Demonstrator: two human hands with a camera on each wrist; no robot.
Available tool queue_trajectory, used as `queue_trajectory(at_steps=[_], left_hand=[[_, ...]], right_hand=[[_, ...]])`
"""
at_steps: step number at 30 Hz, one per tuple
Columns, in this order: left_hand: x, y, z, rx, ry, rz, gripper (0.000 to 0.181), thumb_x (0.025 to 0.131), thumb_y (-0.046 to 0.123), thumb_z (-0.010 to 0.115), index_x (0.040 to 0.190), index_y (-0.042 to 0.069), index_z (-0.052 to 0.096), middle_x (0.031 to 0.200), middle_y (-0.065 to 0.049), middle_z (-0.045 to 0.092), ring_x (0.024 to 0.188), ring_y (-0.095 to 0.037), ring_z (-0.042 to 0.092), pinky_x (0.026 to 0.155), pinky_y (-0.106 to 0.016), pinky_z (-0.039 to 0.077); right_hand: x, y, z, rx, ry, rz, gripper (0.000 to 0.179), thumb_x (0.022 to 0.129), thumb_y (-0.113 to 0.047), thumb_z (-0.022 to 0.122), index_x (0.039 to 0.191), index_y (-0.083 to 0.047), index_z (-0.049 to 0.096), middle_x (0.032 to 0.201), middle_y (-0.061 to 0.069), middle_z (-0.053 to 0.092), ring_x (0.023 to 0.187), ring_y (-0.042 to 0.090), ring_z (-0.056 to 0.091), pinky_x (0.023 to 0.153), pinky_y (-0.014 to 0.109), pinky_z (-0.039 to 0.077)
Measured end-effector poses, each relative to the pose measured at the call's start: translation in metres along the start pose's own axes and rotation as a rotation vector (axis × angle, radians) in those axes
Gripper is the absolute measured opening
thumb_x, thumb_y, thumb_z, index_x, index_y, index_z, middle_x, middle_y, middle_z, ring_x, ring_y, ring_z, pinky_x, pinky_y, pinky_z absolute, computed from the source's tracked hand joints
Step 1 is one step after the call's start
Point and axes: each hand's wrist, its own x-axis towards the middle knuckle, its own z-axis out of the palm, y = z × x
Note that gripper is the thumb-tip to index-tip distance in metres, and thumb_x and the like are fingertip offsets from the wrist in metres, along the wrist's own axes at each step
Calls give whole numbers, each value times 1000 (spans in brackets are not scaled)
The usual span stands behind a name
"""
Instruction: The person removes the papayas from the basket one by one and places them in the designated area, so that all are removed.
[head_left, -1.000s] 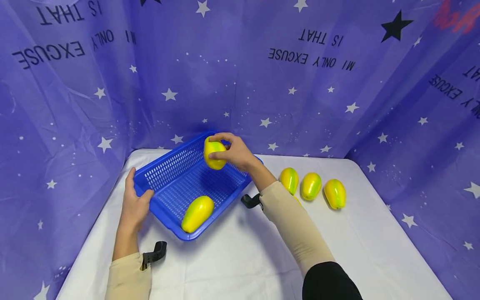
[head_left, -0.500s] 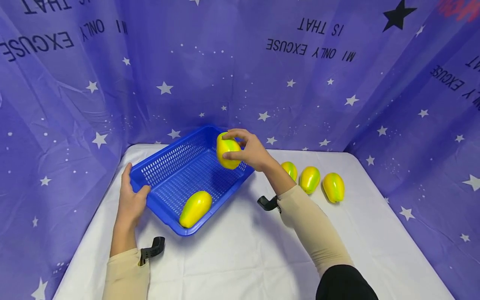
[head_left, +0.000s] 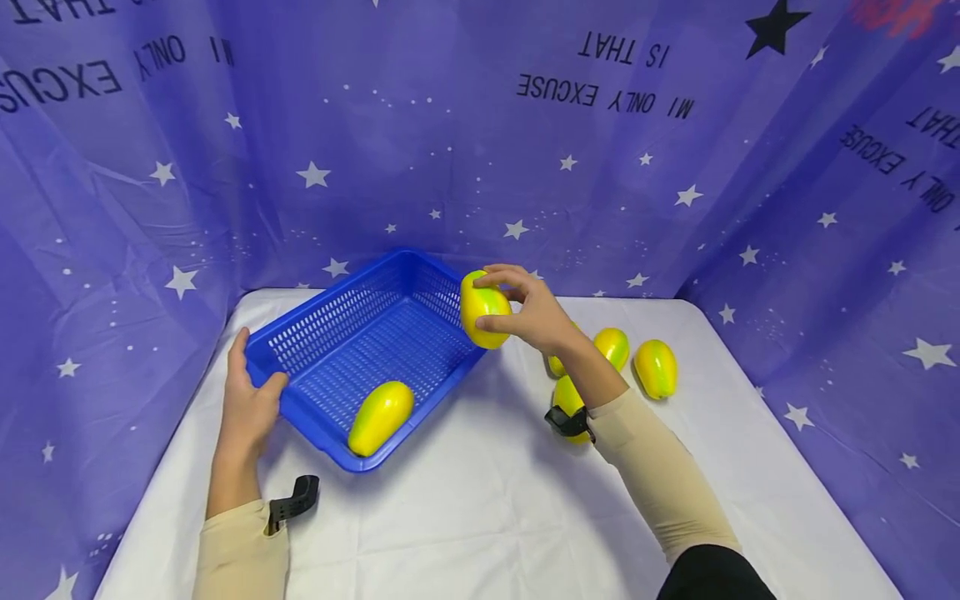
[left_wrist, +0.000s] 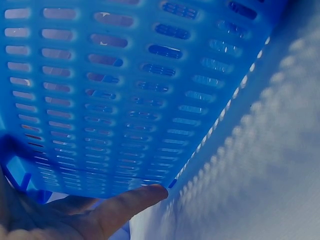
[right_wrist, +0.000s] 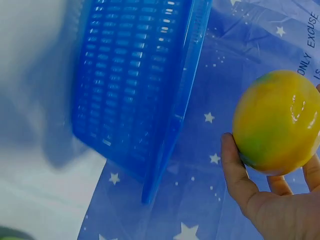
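Note:
My right hand (head_left: pixel 534 315) holds a yellow-green mango (head_left: pixel 483 308) between thumb and fingers, raised at the right end of the blue basket (head_left: pixel 352 346). In the right wrist view the held mango (right_wrist: pixel 277 122) is beside the basket's outer wall (right_wrist: pixel 120 85), with air between them. My left hand (head_left: pixel 249 408) grips the basket's left end, thumb on the rim and fingers on the outside. The left wrist view shows its thumb (left_wrist: pixel 135 202) along the slotted blue wall (left_wrist: pixel 110 110). One mango (head_left: pixel 381 417) lies inside the basket, by its near corner.
On the white tablecloth (head_left: pixel 450 517) to the right lie several more mangoes (head_left: pixel 656 368), some partly hidden by the right forearm. A purple starry curtain (head_left: pixel 480 150) hangs close behind the table. Black wrist mounts (head_left: pixel 296 498) stick out from both sleeves.
My right hand has moved right with the mango, from above the basket's inside to its right end. The left hand keeps its grip on the basket. The head view has shifted slightly.

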Motion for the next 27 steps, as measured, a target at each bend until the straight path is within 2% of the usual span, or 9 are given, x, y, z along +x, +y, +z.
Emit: queue_trajectory(at_steps=[4, 7, 10, 16, 20, 23, 27], left_hand=[[-2, 0, 1, 5, -5, 2, 79, 85, 8, 44, 142, 42, 1, 151, -6, 4, 133, -29, 10, 106, -51, 8], [-2, -1, 1, 1, -9, 7, 79, 86, 8, 44, 143, 41, 1, 151, -6, 1, 133, -30, 9, 105, -52, 7], [-1, -3, 2, -2, -10, 1, 79, 86, 7, 43, 143, 40, 0, 151, -6, 0, 133, -29, 9, 106, -51, 6], [-1, -2, 3, 9, -8, -14, 80, 86, 5, 42, 144, 38, -1, 151, -7, 3, 132, -28, 12, 106, -48, 8], [-1, 0, 3, 5, -9, -24, 79, 86, 6, 42, 143, 40, -2, 151, -7, 6, 128, -28, 17, 105, -47, 12], [-1, 2, 3, -1, -7, -32, 79, 87, 7, 42, 142, 41, -2, 151, -8, 6, 126, -29, 19, 104, -48, 14], [-1, 2, 2, 4, -2, -41, 78, 87, 7, 41, 142, 41, -2, 151, -7, 4, 126, -30, 19, 103, -49, 15]], right_hand=[[-13, -9, -9, -14, 1, -10, 49, 72, -17, 76, 118, -13, 59, 136, -3, 37, 109, 31, 45, 75, 40, 51], [-24, -16, -15, -64, 4, -14, 49, 74, -15, 74, 119, -9, 57, 137, 2, 37, 108, 33, 45, 77, 40, 50], [-33, -17, -22, -110, 17, 31, 48, 75, -17, 73, 120, -11, 57, 137, -1, 36, 109, 30, 45, 79, 37, 50], [-51, 11, -45, -120, 75, 101, 52, 72, -24, 76, 121, -20, 57, 139, -9, 34, 114, 27, 42, 86, 41, 45], [-67, 7, -58, -144, 104, 110, 51, 73, -19, 75, 121, -15, 57, 140, -3, 35, 119, 28, 39, 93, 45, 38], [-78, 0, -65, -127, 123, 102, 50, 73, -13, 75, 120, -8, 56, 140, 3, 35, 118, 28, 40, 93, 44, 38], [-90, 10, -77, -94, 143, 95, 50, 72, -9, 75, 119, -5, 56, 140, 4, 35, 114, 30, 43, 89, 39, 44]])
